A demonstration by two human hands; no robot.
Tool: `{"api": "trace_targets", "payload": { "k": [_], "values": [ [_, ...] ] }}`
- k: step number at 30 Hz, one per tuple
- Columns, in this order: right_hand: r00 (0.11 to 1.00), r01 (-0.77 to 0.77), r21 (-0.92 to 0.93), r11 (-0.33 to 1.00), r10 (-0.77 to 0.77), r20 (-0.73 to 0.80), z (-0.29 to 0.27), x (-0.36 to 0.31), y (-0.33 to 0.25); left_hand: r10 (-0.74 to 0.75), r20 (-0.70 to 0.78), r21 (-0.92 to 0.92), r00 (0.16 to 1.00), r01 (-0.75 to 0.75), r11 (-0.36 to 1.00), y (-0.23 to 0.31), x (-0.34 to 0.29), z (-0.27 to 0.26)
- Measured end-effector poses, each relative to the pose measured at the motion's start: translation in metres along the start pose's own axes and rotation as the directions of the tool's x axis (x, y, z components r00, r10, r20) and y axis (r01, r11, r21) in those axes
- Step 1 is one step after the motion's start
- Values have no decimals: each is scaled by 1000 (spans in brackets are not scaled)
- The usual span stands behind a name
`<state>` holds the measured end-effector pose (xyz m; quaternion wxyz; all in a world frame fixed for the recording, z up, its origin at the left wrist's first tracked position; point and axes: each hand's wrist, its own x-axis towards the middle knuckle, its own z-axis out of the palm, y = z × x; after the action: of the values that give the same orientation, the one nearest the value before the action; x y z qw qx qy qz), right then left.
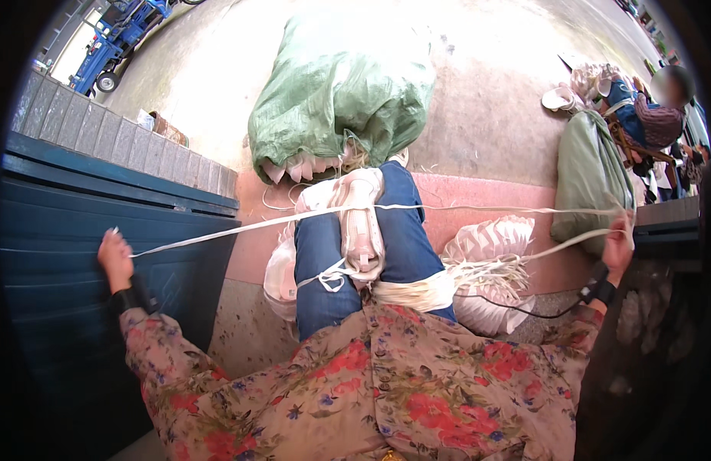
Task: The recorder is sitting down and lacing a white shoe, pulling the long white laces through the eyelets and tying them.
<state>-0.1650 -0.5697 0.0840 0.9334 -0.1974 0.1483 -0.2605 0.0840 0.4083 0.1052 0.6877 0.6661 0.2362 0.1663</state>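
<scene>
Both fists closed on white strap (240,230): left hand (114,257) out wide, right hand (619,246) opposite. It stretches taut across my knees (355,246), near the green sack (340,84).

the person's legs (363,261) stretch forward in the middle, with a bundle of folded pieces (359,223) lying on them. a strap (240,228) runs across above the legs, from the left hand (114,257) far out on the left to the right hand (618,247) far out on the right. a big sack (340,84) lies on the floor beyond the feet. a door (71,253) stands to the left, a smaller sack (590,177) to the right, with another person (647,115) behind it.
</scene>
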Motion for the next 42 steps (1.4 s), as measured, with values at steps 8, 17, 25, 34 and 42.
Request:
{"api": "trace_targets", "payload": {
  "k": [8, 17, 25, 34, 42],
  "values": [
    [948, -316, -839, 442, 182, -261, 42, -24, 265, -306, 506, 379, 806, 111, 919, -76, -146, 234],
    [554, 832, -550, -72, 146, 819, 132, -54, 339, -552, 700, 581, 453, 87, 809, -153, -236, 336],
    [602, 797, -596, -99, 66, 795, 129, -58, 328, -565, 662, 571, 493, 157, 806, -167, -246, 348],
    [508, 838, -542, -67, 459, 729, 65, -38, 422, -502, 680, 329, 533, 390, 860, -164, -257, 336],
    [638, 654, -739, -163, 643, 423, 63, -32, 443, -521, 676, 325, 521, 424, 845, -164, -256, 332]
  ]
}}
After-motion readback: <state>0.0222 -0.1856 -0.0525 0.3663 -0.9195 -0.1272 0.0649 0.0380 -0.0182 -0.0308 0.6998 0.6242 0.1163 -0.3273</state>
